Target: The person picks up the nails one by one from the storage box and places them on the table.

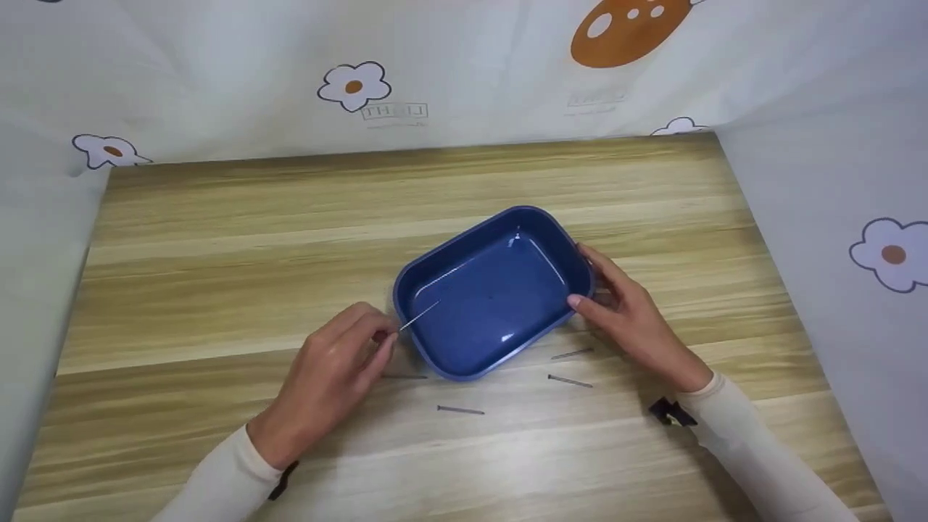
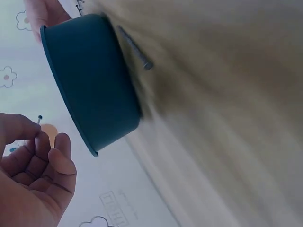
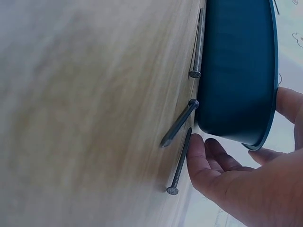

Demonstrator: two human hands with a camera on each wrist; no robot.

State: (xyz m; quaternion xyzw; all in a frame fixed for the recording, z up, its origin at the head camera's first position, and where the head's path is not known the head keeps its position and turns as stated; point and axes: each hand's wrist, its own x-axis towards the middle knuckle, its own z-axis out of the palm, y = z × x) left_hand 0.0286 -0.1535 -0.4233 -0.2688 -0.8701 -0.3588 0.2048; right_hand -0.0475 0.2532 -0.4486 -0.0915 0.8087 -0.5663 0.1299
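My left hand (image 1: 330, 373) pinches a thin metal nail (image 1: 420, 315) between thumb and fingertips, its far end reaching over the left rim of a blue rectangular tray (image 1: 462, 377). In the left wrist view the head of this held nail (image 2: 40, 117) sticks out past the fingertips. My right hand (image 1: 638, 326) grips the tray's right end, thumb at the rim and fingers along the outer wall. Several loose nails lie on the table by the tray's near side, among them one nail (image 1: 460, 410) in front and another nail (image 3: 179, 163) close to the right fingertips.
The wood-grain table (image 1: 217, 246) stretches out on all sides of the tray. White flower-printed sheeting (image 1: 471, 72) rises behind it and along both sides. A dark strap (image 1: 673, 412) shows under the right sleeve.
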